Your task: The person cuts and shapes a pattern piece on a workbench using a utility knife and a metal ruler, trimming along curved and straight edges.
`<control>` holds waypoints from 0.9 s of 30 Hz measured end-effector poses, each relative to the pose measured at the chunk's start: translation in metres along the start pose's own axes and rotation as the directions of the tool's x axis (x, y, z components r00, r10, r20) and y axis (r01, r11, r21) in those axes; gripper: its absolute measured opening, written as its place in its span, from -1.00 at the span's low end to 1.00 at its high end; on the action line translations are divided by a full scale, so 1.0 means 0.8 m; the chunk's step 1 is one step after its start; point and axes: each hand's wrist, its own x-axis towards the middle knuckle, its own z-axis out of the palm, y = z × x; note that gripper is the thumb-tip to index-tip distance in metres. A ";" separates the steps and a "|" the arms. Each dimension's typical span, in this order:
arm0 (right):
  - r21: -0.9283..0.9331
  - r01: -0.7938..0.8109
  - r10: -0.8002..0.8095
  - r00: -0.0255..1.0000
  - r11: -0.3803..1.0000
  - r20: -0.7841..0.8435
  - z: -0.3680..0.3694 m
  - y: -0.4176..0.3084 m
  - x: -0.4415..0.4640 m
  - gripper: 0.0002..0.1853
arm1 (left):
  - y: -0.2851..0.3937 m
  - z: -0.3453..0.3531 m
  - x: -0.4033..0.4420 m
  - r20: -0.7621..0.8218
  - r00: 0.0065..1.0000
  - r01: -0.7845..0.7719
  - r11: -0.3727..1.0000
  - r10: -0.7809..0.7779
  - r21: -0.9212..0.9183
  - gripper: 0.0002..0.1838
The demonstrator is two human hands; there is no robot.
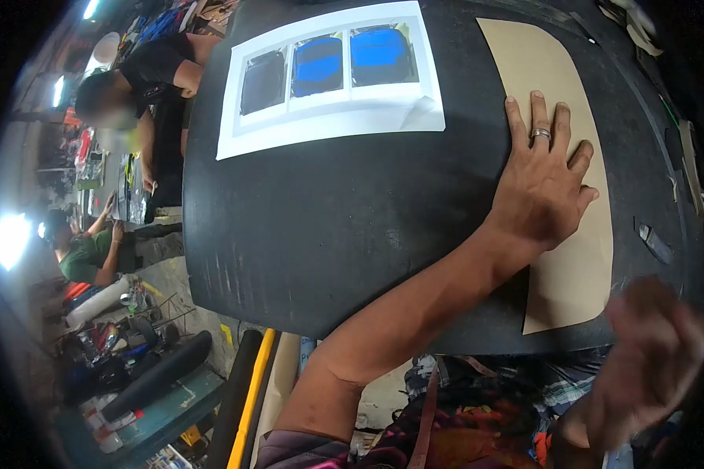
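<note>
My left hand [541,184] lies palm down with fingers spread on a long brown paper or card piece [569,273], which has rounded corners on its right side. A ring shows on one finger. The brown piece rests flat on a dark worktop [344,227]. My right hand [655,348] is raised near the worktop's lower right edge, smeared by motion; whether it holds anything cannot be made out. Just above it lies a small dark object with a pale end [653,241]. A white printed sheet [328,133] with three black-and-blue pictures lies at the upper left of the worktop.
On the left, a person in a dark shirt [160,70] bends over a bench, and another in a green shirt [86,256] works further off. Rolls of material, one yellow-edged [252,399], stand by the worktop's near edge. Scraps [690,164] lie at the far right.
</note>
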 end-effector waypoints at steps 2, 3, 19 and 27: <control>-0.242 -0.093 0.085 0.995 0.966 -0.044 0.015 0.027 -0.004 -0.40 | -0.001 0.002 0.001 0.019 1.000 -0.005 0.999 0.005 0.035 -0.38; -0.329 -0.129 0.121 0.992 0.935 -0.046 0.023 0.037 -0.007 -0.40 | -0.002 0.005 0.001 0.024 1.000 -0.005 0.998 0.004 0.057 -0.38; -0.714 -0.169 0.344 0.933 0.679 0.107 0.053 0.099 -0.059 0.02 | -0.008 0.004 -0.001 0.015 0.996 -0.085 0.985 0.084 0.147 -0.45; -0.456 -0.165 0.230 0.969 0.875 0.090 0.035 0.058 -0.055 -0.63 | -0.005 0.002 0.001 0.006 0.997 -0.076 0.986 0.076 0.151 -0.48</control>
